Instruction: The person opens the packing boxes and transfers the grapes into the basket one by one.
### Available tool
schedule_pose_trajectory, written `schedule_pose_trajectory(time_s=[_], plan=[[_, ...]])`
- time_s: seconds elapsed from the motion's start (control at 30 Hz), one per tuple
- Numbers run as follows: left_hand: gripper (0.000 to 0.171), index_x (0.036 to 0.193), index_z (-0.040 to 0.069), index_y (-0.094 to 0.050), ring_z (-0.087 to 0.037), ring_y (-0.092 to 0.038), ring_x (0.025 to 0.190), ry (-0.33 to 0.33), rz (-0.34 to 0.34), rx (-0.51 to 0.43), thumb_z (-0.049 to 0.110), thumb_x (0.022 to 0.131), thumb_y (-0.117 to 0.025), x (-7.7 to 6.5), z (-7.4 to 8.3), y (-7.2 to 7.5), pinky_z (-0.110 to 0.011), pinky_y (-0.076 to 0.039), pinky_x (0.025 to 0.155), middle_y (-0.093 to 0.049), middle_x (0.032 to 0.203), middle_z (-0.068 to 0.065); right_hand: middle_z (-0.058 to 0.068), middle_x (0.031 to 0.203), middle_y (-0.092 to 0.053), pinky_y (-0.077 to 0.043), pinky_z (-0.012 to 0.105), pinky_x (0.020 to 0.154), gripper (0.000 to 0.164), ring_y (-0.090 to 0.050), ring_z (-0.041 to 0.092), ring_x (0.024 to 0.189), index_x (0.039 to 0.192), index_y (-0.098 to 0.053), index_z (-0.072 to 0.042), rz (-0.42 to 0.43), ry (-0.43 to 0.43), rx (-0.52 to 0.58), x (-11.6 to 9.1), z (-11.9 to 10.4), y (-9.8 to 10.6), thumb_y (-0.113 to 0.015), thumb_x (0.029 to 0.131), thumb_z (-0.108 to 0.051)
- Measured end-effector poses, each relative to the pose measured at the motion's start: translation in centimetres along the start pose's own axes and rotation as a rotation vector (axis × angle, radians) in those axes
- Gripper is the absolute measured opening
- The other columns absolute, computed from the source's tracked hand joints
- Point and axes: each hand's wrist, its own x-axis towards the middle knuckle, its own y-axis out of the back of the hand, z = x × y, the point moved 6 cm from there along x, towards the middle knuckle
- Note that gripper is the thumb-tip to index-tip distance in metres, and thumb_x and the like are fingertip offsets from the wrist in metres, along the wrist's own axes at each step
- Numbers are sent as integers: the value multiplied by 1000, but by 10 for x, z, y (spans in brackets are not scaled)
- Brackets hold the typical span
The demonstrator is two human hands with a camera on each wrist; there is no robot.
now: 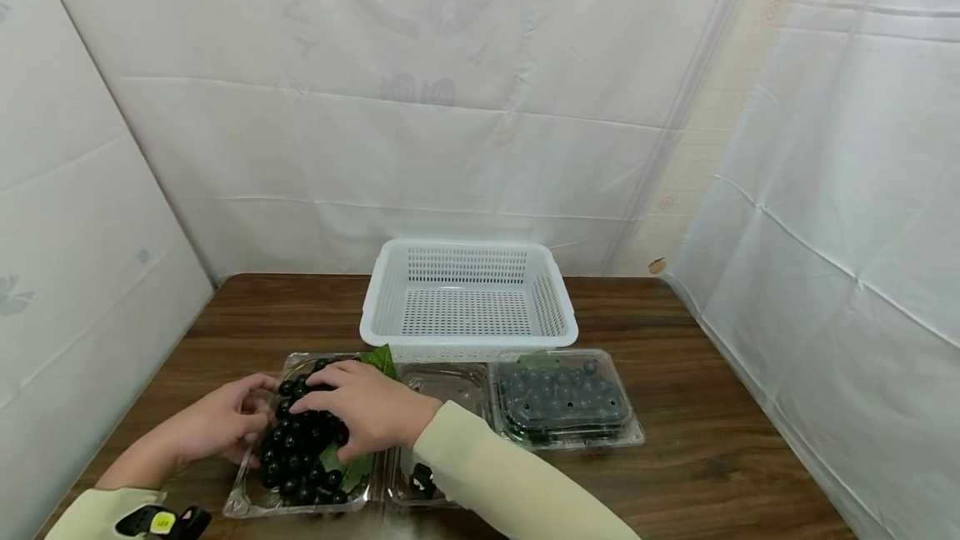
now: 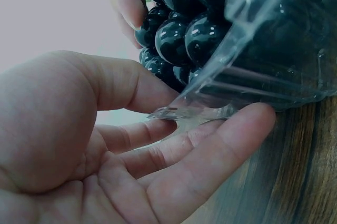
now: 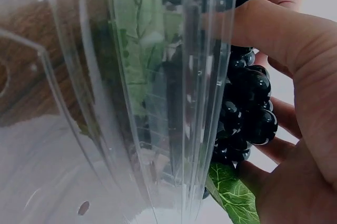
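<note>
A bunch of black grapes with green leaves lies in an open clear plastic clamshell box at the front left of the table. My left hand is at the box's left side. In the left wrist view its thumb lies over the thin plastic rim and the fingers are under it, pinching it. From above, my right hand spreads over the bunch and grips it with curled fingers. The right wrist view shows grapes within that grasp, partly behind clear plastic walls.
The box's hinged lid lies folded open to the right, a small dark thing in it. Beside it sits a closed clear box of dark grapes. A white slotted basket stands behind, on the wooden table between white sheets.
</note>
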Motion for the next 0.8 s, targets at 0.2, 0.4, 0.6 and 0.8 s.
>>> schedule_pose_trajectory(time_s=[0.2, 0.4, 0.6, 0.8], plan=[[52, 146, -12, -22, -20, -51, 69, 5, 6, 7, 0, 100, -45, 0, 0, 1, -50, -61, 70, -58, 97, -12, -9, 163, -35, -20, 30, 129, 83, -28, 12, 154, 154, -40, -42, -31, -9, -22, 4, 1, -1, -82, 83, -51], [52, 146, -11, -23, -20, -51, 69, -5, 7, 9, 0, 100, -45, 0, -1, 1, -50, -61, 69, -58, 100, -13, -10, 164, -33, -24, 34, 128, 82, -28, 14, 154, 153, -42, -44, -43, -29, -23, 6, 1, -1, -84, 82, -50], [52, 146, -12, -23, -21, -51, 69, -9, 6, 11, 1, 100, -45, 0, -1, 1, -50, -62, 69, -59, 101, -14, -11, 164, -31, -25, 35, 128, 81, -28, 14, 154, 152, -42, -45, -42, -37, -46, 7, 1, -3, -83, 83, -51], [53, 146, -12, -24, -21, -52, 71, -7, 20, 26, 1, 100, -45, 0, 0, 1, -50, -62, 69, -59, 100, -13, -11, 165, -29, -26, 35, 127, 81, -27, 14, 154, 152, -41, -46, -47, -46, -58, 8, 1, -2, -83, 84, -50]])
